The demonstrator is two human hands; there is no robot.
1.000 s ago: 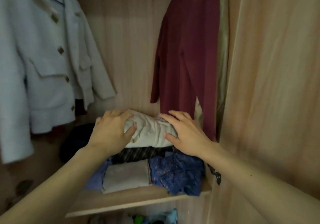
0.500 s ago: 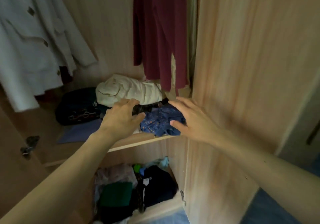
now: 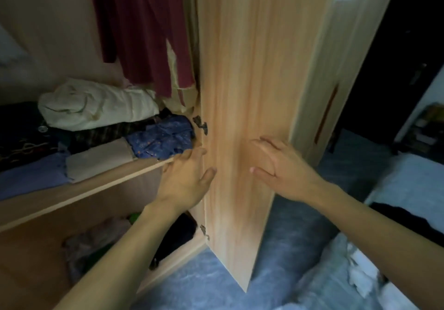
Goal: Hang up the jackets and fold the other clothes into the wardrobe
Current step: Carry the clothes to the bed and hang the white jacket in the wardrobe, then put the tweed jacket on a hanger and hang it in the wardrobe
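Both hands are pulling back from the shelf (image 3: 101, 185) and swinging right, away from the cream bundle they were pressing a second ago. The left hand (image 3: 185, 180) is passing the shelf's front edge, the right hand (image 3: 283, 170) is hovering before the open door (image 3: 240, 93); both are spread and holding nothing. That bundle (image 3: 96, 105) is sitting rolled on top of the folded pile, under the hanging red jacket (image 3: 141, 26). Stowing looks finished here; next is probably fetching another garment from the bed (image 3: 408, 177).
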